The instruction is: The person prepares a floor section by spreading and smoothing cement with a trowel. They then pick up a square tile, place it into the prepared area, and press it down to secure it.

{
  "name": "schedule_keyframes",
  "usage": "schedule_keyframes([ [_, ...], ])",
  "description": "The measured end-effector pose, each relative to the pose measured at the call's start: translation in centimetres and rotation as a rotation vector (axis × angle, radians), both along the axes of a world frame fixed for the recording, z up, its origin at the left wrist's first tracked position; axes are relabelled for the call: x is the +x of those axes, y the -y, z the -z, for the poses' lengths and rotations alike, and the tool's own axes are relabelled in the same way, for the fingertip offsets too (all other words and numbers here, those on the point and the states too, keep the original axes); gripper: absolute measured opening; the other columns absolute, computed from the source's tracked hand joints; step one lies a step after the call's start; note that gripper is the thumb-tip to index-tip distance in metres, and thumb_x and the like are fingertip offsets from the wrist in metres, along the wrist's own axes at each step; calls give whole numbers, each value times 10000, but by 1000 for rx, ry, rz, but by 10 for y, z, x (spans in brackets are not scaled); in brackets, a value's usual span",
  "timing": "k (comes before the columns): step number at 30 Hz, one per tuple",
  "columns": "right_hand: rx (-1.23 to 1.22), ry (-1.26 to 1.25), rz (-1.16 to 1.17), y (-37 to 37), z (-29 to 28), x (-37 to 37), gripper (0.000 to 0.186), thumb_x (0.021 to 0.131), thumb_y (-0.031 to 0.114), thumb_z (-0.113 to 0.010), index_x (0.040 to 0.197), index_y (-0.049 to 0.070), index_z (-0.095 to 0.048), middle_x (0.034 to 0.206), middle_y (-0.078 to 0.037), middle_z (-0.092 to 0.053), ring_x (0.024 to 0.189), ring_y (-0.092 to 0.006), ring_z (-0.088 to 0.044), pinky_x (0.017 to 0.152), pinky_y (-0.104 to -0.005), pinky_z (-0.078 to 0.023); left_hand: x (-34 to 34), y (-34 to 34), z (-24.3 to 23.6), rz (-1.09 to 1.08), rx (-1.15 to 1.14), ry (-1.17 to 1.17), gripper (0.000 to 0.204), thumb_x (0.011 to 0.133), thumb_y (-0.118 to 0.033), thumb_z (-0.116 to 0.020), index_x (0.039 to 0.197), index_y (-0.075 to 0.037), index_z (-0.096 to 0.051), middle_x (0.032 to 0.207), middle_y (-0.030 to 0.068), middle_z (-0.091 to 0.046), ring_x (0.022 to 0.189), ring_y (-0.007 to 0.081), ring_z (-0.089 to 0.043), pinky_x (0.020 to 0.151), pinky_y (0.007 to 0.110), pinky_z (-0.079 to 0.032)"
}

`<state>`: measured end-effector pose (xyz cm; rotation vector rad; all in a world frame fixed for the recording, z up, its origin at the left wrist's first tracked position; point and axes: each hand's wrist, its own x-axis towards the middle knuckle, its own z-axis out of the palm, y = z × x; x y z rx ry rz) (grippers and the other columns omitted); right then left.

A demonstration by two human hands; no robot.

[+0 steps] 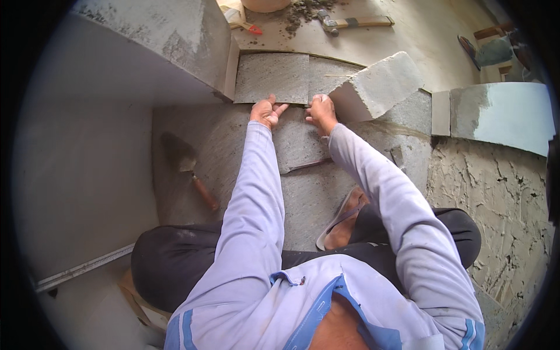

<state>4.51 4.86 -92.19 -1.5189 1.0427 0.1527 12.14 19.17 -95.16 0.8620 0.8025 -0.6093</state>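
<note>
A grey stone-look tile [271, 76] lies at the top of the step, beside the corner of the left wall. At its near edge is my left hand [267, 112], one digit against the tile's face and the others along the edge below. My right hand [321, 112] is closed at the tile's near right corner, its fingers curled and their tips partly hidden. A pale, rough block [379, 84] stands tilted just right of that hand, on a second grey tile [328, 68].
A trowel [189, 166] with a wooden handle lies at left on the lower grey floor. Beyond the step are a hammer [350, 22], crumbled mortar [300, 17] and a red-tipped tool [252, 28]. Rough mortar [496, 198] covers the right side. My sandalled foot [344, 219] rests below.
</note>
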Motion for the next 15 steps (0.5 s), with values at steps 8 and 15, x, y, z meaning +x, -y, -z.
schedule_keyframes([
  [8, 497, 209, 236, -6, 9, 14, 496, 998, 98, -565, 1419, -44, -345, 1094, -134, -600, 823, -241, -685, 686, -365, -631, -9, -9, -8, -111, -226, 13, 427, 1017, -47, -488, 1316, 181, -285, 1282, 256, -422, 1131, 343, -554, 1060, 606, -472],
  [15, 523, 311, 312, -11, 11, 8, 538, 997, 79, -563, 1441, -102, -319, 1147, -144, -572, 861, -228, -647, 745, -363, -631, -22, 7, -36, -401, -379, -28, 590, 1051, -131, -428, 1411, 218, -118, 1549, 345, -124, 1454, 497, -131, 1216, 585, -162],
])
